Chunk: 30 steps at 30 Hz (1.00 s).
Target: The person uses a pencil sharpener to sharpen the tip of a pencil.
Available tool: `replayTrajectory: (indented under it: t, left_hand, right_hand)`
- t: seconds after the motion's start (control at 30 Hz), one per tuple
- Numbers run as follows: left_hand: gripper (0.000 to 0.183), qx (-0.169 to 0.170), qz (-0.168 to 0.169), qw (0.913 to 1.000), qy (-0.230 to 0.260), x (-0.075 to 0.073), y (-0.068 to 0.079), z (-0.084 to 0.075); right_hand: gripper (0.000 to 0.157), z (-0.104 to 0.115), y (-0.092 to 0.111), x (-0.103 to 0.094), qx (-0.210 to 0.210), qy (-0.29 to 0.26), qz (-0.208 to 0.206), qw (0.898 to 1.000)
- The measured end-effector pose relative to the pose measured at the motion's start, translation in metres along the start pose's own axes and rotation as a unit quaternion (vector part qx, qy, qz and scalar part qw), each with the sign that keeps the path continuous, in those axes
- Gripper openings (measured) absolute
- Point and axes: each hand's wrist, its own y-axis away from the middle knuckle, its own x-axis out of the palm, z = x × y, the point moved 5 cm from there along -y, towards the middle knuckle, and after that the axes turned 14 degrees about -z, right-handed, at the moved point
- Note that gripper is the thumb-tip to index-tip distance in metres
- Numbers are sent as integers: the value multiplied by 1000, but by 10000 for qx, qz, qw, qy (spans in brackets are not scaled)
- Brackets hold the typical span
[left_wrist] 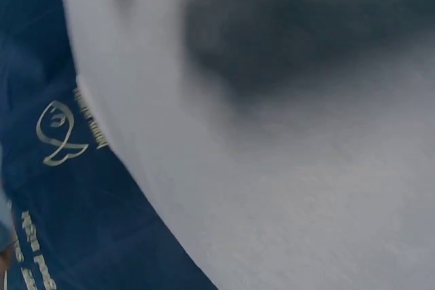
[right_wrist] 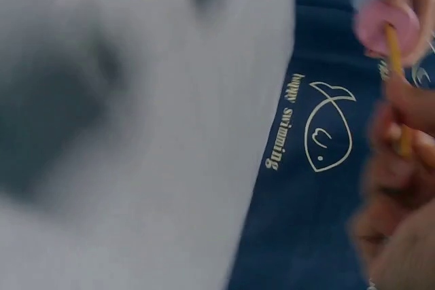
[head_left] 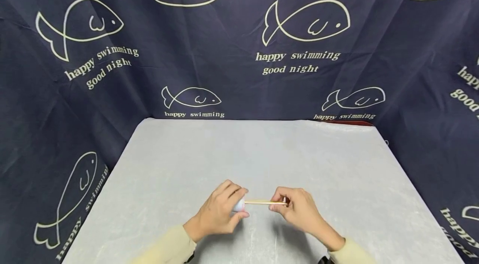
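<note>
My left hand grips a small rounded pencil sharpener, pale blue with a pink end face, partly covered by the fingers. A slim yellow pencil runs level from that pink face toward the right. Its far end is pinched between the thumb and fingers of my right hand. In the right wrist view the pencil enters the middle of the round pink face. Both hands are above the near part of the table. The left wrist view shows little of the hand.
A pale grey cloth covers the table. Dark blue curtains printed with fish and words stand behind it and at both sides. A red edge shows at the table's back right.
</note>
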Motion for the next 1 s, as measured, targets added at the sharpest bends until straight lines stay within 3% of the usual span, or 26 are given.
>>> replayTrajectory:
  t: [0.03, 0.1, 0.17, 0.23, 0.3, 0.37, 0.43, 0.53, 0.6, 0.63, 0.7, 0.8, 0.9, 1.0]
  left_hand:
    - [41, 461, -199, 9985, -213, 0, 2, -4]
    - [44, 1301, -585, 9881, -580, 1, 5, -10]
    - [45, 1950, -941, 9728, -825, 1, 7, -14]
    - [45, 2308, -1140, 9614, -974, 1, 9, -15]
    - [45, 2432, -1150, 9577, -1026, 2, 10, -15]
    - [45, 2350, -1016, 9614, -1012, 3, 11, -14]
    - [44, 2087, -789, 9701, -959, 3, 12, -11]
    - [45, 1454, -396, 9849, -853, 3, 12, -4]
    - [44, 905, -165, 9932, -710, 3, 9, 2]
    - [43, 609, -73, 9963, -605, 2, 8, 5]
    - [41, -32, 87, 9994, -330, 1, 5, 11]
    - [39, -1113, 428, 9925, 261, 0, 2, 19]
    - [34, -2260, 1008, 9643, 938, 2, 0, 27]
    - [28, -3149, 1546, 9225, 1609, 6, 0, 33]
  right_hand:
    - [12, -5, 1, 2, 600, -455, 406, 9963]
    - [14, -13, 3, 6, 1608, -1293, 1110, 9722]
    - [20, -17, 6, 11, 2198, -1992, 1655, 9405]
    - [26, -20, 9, 14, 2525, -2358, 2019, 9164]
    - [27, -22, 12, 16, 2651, -2424, 2171, 9077]
    - [27, -23, 14, 18, 2582, -2268, 2191, 9132]
    - [22, -23, 14, 19, 2211, -1806, 2000, 9373]
    - [13, -20, 12, 16, 1177, -693, 1282, 9823]
    - [18, -16, 11, 12, 278, 145, 549, 9980]
    - [21, -13, 10, 9, -212, 529, 158, 9983]
    - [16, -8, 10, 6, -1062, 1091, -532, 9869]
    - [16, 0, 10, 4, -2199, 1501, -1316, 9549]
    - [28, 6, 9, 3, -3001, 1623, -1856, 9215]
    - [28, 12, 9, 2, -3600, 1726, -2301, 8875]
